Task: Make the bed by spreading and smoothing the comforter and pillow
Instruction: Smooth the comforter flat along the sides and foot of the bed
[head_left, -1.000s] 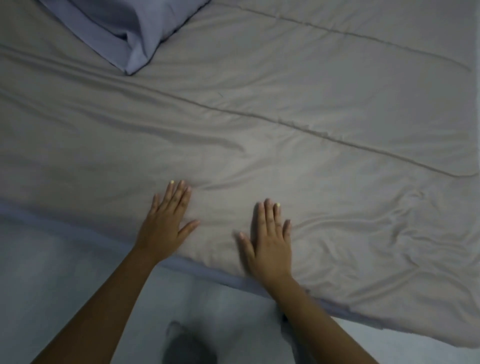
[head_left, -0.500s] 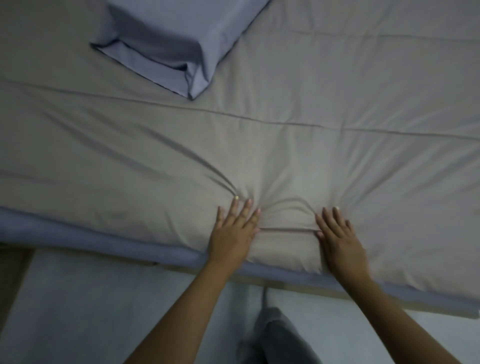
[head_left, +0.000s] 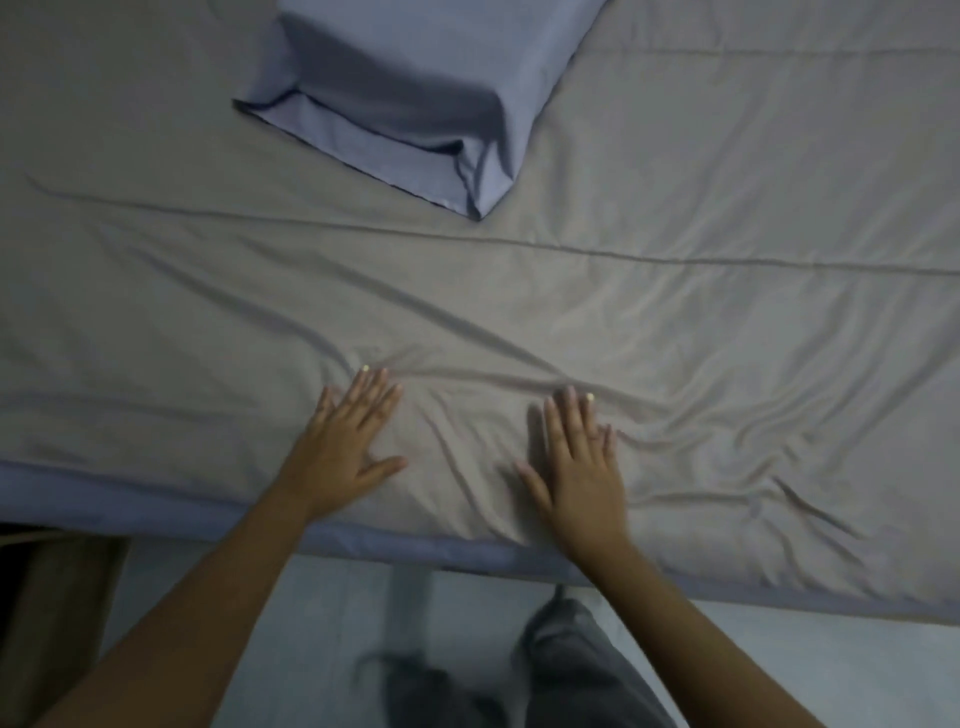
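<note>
Both hands lie flat, palms down, fingers spread, gripping nothing. The left hand (head_left: 345, 447) and right hand (head_left: 584, 457) press on the grey comforter (head_left: 675, 338) near the bed's near edge, w/ a bare patch of fabric between them. The comforter covers the bed across the whole view; a blue strip of sheet (head_left: 415, 548) shows along the edge just below the wrists.

Key relation: the wrinkles (head_left: 753, 447) bunch mostly to the right of the right hand, fanning out toward the right and the near edge. A shallower ridge runs roughly left-right, just past the fingertips of both hands. So the right hand is nearer the worst creasing; the left hand sits by flatter cloth. Judgement: next stroke prob needs to sweep rightward and away from the body, right hand leading.

The pillow (head_left: 410, 98) lies well beyond the hands, up and slightly left, set diagonally w/ 1 corner pointing toward the hands. Its long axis is skewed vs the quilted seam (head_left: 623, 254), so it likely needs squaring. The left hand is somewhat nearer it, but both need a reach.
</note>
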